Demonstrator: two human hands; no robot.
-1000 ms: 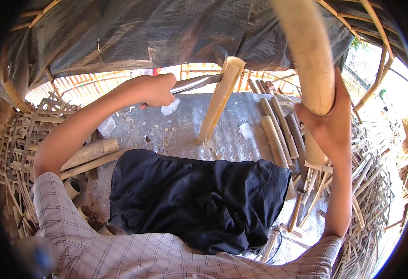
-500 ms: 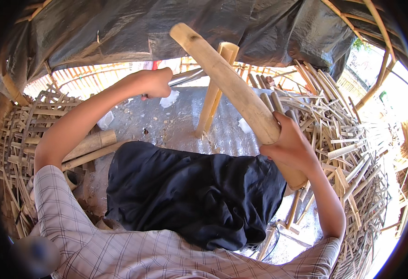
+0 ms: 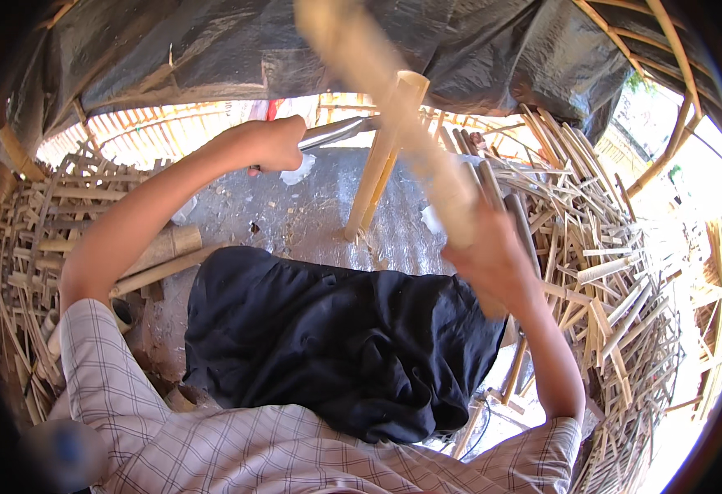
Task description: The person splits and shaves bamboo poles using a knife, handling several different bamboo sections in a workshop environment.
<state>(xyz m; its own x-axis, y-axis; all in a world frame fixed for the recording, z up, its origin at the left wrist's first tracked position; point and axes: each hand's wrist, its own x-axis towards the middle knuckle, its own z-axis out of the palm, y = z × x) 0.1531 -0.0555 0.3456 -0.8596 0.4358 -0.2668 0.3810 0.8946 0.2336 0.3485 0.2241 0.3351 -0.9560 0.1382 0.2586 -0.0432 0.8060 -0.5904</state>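
My left hand (image 3: pixel 279 144) is closed around the handle of a large knife (image 3: pixel 328 134), its blade pointing right. The blade meets an upright split bamboo piece (image 3: pixel 369 181) near its upper part; how deep it sits in it I cannot tell. In my right hand (image 3: pixel 495 259) is a thick wooden club (image 3: pixel 431 160), gripped near its lower end and blurred by motion. The club slants up and left, passing in front of the bamboo in this view. Black cloth (image 3: pixel 336 337) covers my lap just below.
Bamboo poles (image 3: pixel 172 272) and a woven lattice (image 3: pixel 89 193) lie at the left. Split bamboo strips (image 3: pixel 624 329) are heaped at the right. A grey metal sheet (image 3: pixel 295 214) lies under the upright piece, and a dark tarp (image 3: pixel 213 58) hangs behind.
The club has swung, its far end now higher and near the top edge. My right hand has shifted a little left and down. The left hand and knife have barely moved.
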